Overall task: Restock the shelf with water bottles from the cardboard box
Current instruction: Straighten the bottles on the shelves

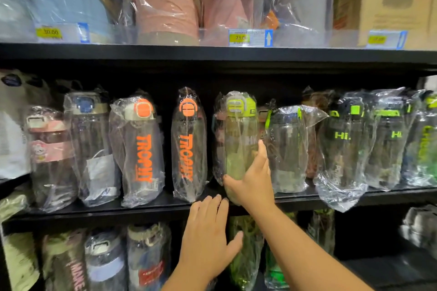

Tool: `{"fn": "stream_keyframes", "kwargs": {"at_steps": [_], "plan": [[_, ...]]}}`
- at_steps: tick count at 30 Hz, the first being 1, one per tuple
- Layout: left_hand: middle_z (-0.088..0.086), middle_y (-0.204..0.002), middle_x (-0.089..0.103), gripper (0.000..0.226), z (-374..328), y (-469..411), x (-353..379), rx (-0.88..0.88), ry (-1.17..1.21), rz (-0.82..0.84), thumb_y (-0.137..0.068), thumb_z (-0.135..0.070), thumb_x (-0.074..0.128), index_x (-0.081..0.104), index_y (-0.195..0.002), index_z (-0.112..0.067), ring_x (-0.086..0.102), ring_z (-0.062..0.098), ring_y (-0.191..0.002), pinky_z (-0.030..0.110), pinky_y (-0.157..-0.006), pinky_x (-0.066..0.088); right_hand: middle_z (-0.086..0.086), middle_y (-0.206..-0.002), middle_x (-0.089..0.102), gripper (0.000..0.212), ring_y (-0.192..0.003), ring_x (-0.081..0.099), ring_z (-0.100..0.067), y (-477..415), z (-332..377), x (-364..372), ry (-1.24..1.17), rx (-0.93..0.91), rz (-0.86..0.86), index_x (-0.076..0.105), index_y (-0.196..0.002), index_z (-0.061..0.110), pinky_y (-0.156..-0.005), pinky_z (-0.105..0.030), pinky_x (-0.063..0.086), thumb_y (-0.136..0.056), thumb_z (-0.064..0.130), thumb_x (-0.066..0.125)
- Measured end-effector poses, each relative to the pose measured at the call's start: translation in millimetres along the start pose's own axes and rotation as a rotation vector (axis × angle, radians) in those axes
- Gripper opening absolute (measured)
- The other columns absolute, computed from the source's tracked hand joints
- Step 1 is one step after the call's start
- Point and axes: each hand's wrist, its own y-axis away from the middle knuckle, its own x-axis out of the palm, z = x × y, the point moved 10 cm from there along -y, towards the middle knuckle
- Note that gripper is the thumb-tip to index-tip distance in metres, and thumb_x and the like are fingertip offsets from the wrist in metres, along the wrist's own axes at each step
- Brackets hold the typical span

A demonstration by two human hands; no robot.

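Observation:
A clear bottle with a lime-green lid (240, 134), wrapped in plastic, stands upright at the front of the black middle shelf (151, 207). My right hand (253, 182) grips its lower part, thumb at the left and fingers round the right side. My left hand (208, 236) hovers flat and open just below the shelf edge, holding nothing. Two bottles with orange lids and orange lettering (189, 146) stand to the left of the green one. The cardboard box is out of view.
Several wrapped bottles fill the middle shelf, black-and-green ones (343, 139) on the right, a pink one (47, 149) on the left. More bottles (146, 257) stand on the shelf below. Above, wrapped large items (165, 0) sit behind price tags (248, 38).

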Motion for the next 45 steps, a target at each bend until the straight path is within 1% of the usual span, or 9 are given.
{"fn": "stream_keyframes", "kwargs": {"at_steps": [6, 12, 17, 21, 25, 30, 35, 40, 45], "plan": [[0.012, -0.129, 0.062, 0.076, -1, 1, 4, -0.018, 0.019, -0.002, -0.081, -0.062, 0.055, 0.061, -0.131, -0.005, 0.057, 0.034, -0.121, 0.052, -0.107, 0.037, 0.004, -0.166, 0.015, 0.120, -0.147, 0.029, -0.019, 2, 4, 7, -0.059, 0.004, 0.094, -0.011, -0.156, 0.034, -0.113, -0.037, 0.037, -0.079, 0.039, 0.080], [0.013, -0.128, 0.060, 0.078, 0, 4, 5, 0.019, 0.012, -0.035, -0.078, -0.058, 0.057, 0.056, -0.133, -0.002, 0.055, 0.036, -0.122, 0.050, -0.109, 0.030, 0.002, -0.166, 0.017, 0.115, -0.137, 0.045, -0.030, 6, 12, 13, 0.052, 0.003, 0.113, -0.014, -0.156, 0.034, -0.104, -0.044, 0.045, -0.084, 0.043, 0.075], [0.014, -0.131, 0.057, 0.074, 0, 4, 6, 0.026, 0.007, -0.011, -0.081, -0.058, 0.054, 0.057, -0.131, -0.003, 0.053, 0.036, -0.124, 0.052, -0.109, 0.034, 0.003, -0.167, 0.009, 0.119, -0.150, 0.022, -0.021, 8, 11, 18, -0.032, -0.010, 0.135, -0.013, -0.158, 0.032, -0.117, -0.042, 0.032, -0.083, 0.047, 0.078], [0.012, -0.133, 0.058, 0.075, 0, 5, 4, 0.036, 0.002, -0.003, -0.084, -0.063, 0.052, 0.058, -0.132, -0.005, 0.053, 0.034, -0.125, 0.049, -0.110, 0.031, 0.002, -0.152, 0.031, 0.097, -0.142, 0.027, -0.015, 10, 13, -7, 0.018, -0.073, 0.047, 0.024, -0.158, 0.020, -0.117, -0.036, 0.030, -0.083, 0.062, 0.070], [0.007, -0.137, 0.061, 0.074, 3, 5, -1, 0.013, 0.005, -0.023, -0.091, -0.065, 0.043, 0.058, -0.137, -0.009, 0.057, 0.029, -0.127, 0.042, -0.111, 0.027, -0.002, -0.122, 0.054, 0.048, -0.116, 0.047, -0.020, 10, 17, -75, 0.159, -0.288, -0.283, 0.064, -0.123, 0.017, -0.100, -0.042, 0.044, -0.086, 0.043, 0.076], [0.010, -0.141, 0.052, 0.065, -14, -1, -21, -0.044, 0.091, -0.105, -0.088, -0.058, 0.046, 0.057, -0.136, -0.015, 0.049, 0.035, -0.131, 0.052, -0.111, 0.038, -0.010, -0.137, 0.042, 0.077, -0.127, 0.037, -0.026, -7, -43, -116, 0.215, -0.058, -0.333, 0.045, -0.139, 0.010, -0.109, -0.041, 0.034, -0.079, 0.042, 0.083], [0.005, -0.137, 0.055, 0.067, -88, -23, -21, 0.229, 0.101, -0.136, -0.082, -0.052, 0.056, 0.058, -0.135, -0.013, 0.054, 0.027, -0.127, 0.042, -0.110, 0.043, -0.004, -0.152, 0.026, 0.097, -0.140, 0.030, -0.022, -13, -76, -99, 0.028, 0.046, -0.123, 0.021, -0.153, 0.015, -0.113, -0.041, 0.037, -0.081, 0.041, 0.082], [0.002, -0.138, 0.059, 0.072, -93, -49, 21, 0.091, 0.021, 0.099, -0.088, -0.060, 0.041, 0.053, -0.142, -0.013, 0.057, 0.026, -0.126, 0.046, -0.112, 0.043, 0.002, -0.152, 0.025, 0.102, -0.128, 0.034, -0.010, -19, -92, -92, -0.136, 0.097, -0.020, 0.007, -0.157, 0.023, -0.100, -0.027, 0.036, -0.085, 0.030, 0.080], [0.009, -0.138, 0.059, 0.073, -94, -46, 33, -0.001, -0.043, 0.089, -0.093, -0.066, 0.039, 0.059, -0.136, -0.011, 0.055, 0.033, -0.126, 0.051, -0.103, 0.046, -0.010, -0.149, 0.039, 0.117, -0.126, 0.044, -0.020, -31, -109, -83, -0.181, 0.166, 0.082, 0.006, -0.153, 0.039, -0.101, -0.037, 0.043, -0.071, 0.047, 0.089]]}}
